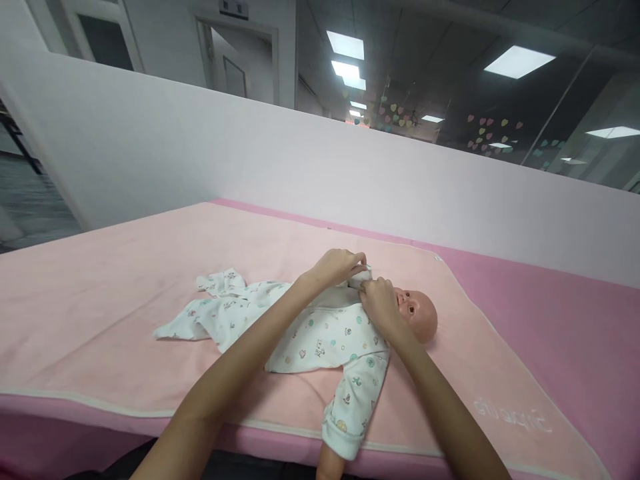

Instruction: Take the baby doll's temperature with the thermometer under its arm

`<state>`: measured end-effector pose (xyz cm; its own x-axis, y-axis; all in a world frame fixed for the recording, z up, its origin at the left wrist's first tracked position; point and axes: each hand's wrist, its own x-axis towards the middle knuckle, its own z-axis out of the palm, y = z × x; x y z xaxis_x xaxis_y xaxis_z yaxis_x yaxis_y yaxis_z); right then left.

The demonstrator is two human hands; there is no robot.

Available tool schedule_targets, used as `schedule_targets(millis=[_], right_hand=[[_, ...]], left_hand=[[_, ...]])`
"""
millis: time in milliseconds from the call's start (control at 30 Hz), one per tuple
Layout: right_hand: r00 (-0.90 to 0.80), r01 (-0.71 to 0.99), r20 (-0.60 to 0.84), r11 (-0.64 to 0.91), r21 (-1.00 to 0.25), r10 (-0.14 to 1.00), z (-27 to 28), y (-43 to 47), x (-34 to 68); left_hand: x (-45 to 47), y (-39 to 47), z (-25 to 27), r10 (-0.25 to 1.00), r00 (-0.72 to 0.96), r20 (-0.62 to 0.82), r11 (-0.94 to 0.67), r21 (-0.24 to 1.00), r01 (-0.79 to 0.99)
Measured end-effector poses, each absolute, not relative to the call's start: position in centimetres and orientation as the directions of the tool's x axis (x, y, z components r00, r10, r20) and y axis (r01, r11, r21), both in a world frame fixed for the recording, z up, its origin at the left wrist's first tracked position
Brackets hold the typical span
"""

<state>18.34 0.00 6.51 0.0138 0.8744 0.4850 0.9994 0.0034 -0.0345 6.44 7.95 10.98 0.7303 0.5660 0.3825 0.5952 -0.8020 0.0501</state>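
Observation:
A baby doll lies on its back with its head to the right. It wears a white baby romper printed with small coloured figures. The near sleeve covers the doll's arm, whose bare end sticks out of the cuff over the front edge. My left hand pinches bunched white cloth of the romper on the far side of the chest. Close beside it, my right hand grips the same cloth near the doll's chin, hiding part of its face. What lies under my fingers is hidden. The romper's legs spread out to the left.
A pink blanket with a pale border lies under the doll on a pink padded surface. Behind it rises a white wall, with dark glass bearing heart stickers above. A doorway shows at the back left.

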Motion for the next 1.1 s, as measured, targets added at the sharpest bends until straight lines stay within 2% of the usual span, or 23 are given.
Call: schedule_targets(millis=[133,267,400,467,533,633,733,800,833,867,1000,1067,1100], right_hand=[[0.106,0.983,0.629,0.016,-0.185,0.770,7.9,-0.9,19.0],[0.091,0.913,0.520,0.137,-0.384,0.849,8.5,-0.2,19.7],[0.099,0.907,0.536,0.146,-0.396,0.839,8.2,0.0,20.7],[0.082,0.909,0.544,0.161,-0.385,0.835,8.1,-0.4,21.3],[0.032,0.923,0.538,0.182,-0.340,0.842,8.1,-1.1,21.8],[-0.072,0.951,0.494,0.209,-0.229,0.867,7.9,-2.3,22.1],[-0.175,0.954,0.439,0.261,-0.145,0.882,7.3,-3.6,21.7],[-0.232,0.942,0.433,0.312,-0.124,0.871,7.0,-4.5,21.5],[-0.239,0.935,0.446,0.329,-0.135,0.863,6.8,-4.9,21.5],[-0.230,0.927,0.466,0.339,-0.163,0.854,6.7,-5.2,21.7],[-0.008,0.888,0.547,0.257,-0.381,0.837,6.4,-5.1,24.1],[0.129,0.843,0.506,0.174,-0.508,0.853,6.2,-4.5,26.1],[0.180,0.806,0.458,0.136,-0.577,0.870,6.1,-4.2,27.0]], left_hand=[[6.6,7.2,11.3,0.556,0.745,0.369,-0.820,0.098,0.564],[6.0,6.9,10.9,0.540,0.731,0.418,-0.835,0.159,0.527],[3.1,7.6,9.5,0.484,0.702,0.522,-0.855,0.111,0.507],[0.9,7.7,9.0,0.470,0.709,0.526,-0.853,0.065,0.518],[-1.5,7.2,9.1,0.513,0.693,0.507,-0.815,0.034,0.579],[-4.6,5.2,10.0,0.590,0.722,0.361,-0.771,-0.015,0.637],[-6.7,2.8,11.4,0.661,0.746,0.078,-0.747,-0.021,0.665],[-7.0,1.7,12.4,0.704,0.705,-0.085,-0.709,-0.025,0.705],[-6.8,1.3,12.9,0.718,0.686,-0.120,-0.693,-0.024,0.721],[-6.2,1.2,13.3,0.731,0.673,-0.113,-0.679,-0.016,0.734],[-1.1,3.2,12.8,0.687,0.711,0.153,-0.727,0.128,0.675],[2.0,5.1,10.9,0.761,0.590,0.269,-0.637,0.136,0.759],[3.4,6.1,9.6,0.804,0.525,0.280,-0.574,0.133,0.808]])
